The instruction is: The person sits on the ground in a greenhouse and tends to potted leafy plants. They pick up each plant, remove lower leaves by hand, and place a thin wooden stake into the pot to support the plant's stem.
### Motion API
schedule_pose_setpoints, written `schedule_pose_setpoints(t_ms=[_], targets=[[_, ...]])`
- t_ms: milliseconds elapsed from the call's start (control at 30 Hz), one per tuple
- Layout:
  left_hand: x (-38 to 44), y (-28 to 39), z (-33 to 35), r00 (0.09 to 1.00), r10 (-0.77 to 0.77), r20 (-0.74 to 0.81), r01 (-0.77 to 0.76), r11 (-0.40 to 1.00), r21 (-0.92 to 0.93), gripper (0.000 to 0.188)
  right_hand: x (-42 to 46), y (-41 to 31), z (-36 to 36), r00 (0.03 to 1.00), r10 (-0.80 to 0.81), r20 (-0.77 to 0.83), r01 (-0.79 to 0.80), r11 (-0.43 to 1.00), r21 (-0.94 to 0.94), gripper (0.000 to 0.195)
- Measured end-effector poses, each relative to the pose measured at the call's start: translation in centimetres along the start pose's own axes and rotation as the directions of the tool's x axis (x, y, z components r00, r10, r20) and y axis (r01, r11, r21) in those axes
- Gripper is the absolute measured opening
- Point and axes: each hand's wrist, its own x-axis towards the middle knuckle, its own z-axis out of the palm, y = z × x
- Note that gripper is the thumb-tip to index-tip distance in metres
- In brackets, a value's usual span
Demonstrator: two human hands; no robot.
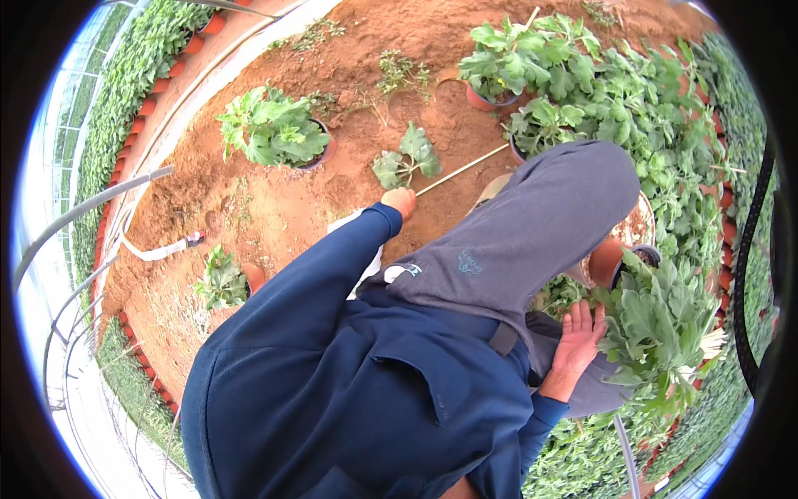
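Note:
My left hand [400, 203] is closed around a thin pale stick [464, 168], which points up and to the right over the soil. A leafy green cutting [408, 156] with a few broad lobed leaves rises from the same fist, its stem end hidden by the fingers. My right hand [576, 343] has its palm turned up and fingers extended, with nothing seen in it. Its fingertips are close beside the foliage of a leafy plant [661, 312]. Just above that foliage is a tilted terracotta-coloured pot [608, 259], partly covered by leaves.
Reddish bare soil [299, 206] lies ahead. A potted plant [271, 128] leans at left, a smaller one [224, 277] nearer. Dense potted plants [623, 106] crowd the right. A white hose [156, 252] and a grey curved pipe [87, 206] are at far left.

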Motion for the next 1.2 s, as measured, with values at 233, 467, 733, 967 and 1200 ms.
schedule_pose_setpoints(t_ms=[233,467,733,967,1200], targets=[[0.4,1.1,0.3,0.984,-0.009,-0.178,0.023,0.997,0.071,0.008,-2.4,0.3,1.5,0.998,0.049,-0.029,-0.05,0.997,-0.059,0.048],[2.5,1.3,-0.8,0.998,-0.055,0.028,0.051,0.99,0.135,0.016,-2.3,0.5,3.3,0.994,0.074,0.084,-0.065,0.992,-0.106,0.034],[1.4,-0.4,-4.6,0.996,-0.082,-0.041,0.051,0.865,-0.499,0.018,-2.6,0.4,3.9,0.985,0.067,0.16,-0.019,0.958,-0.285,0.035],[-2.4,0.4,-11.8,0.939,-0.25,-0.236,0.067,0.806,-0.588,0.02,-2.0,-0.7,6.2,0.958,0.012,0.286,0.103,0.918,-0.384,0.034],[-5.8,-5.1,-11.3,0.746,0.198,-0.635,-0.318,0.945,-0.079,0.019,-2.4,-1.3,8.5,0.885,-0.146,0.443,0.301,0.903,-0.305,0.033]])
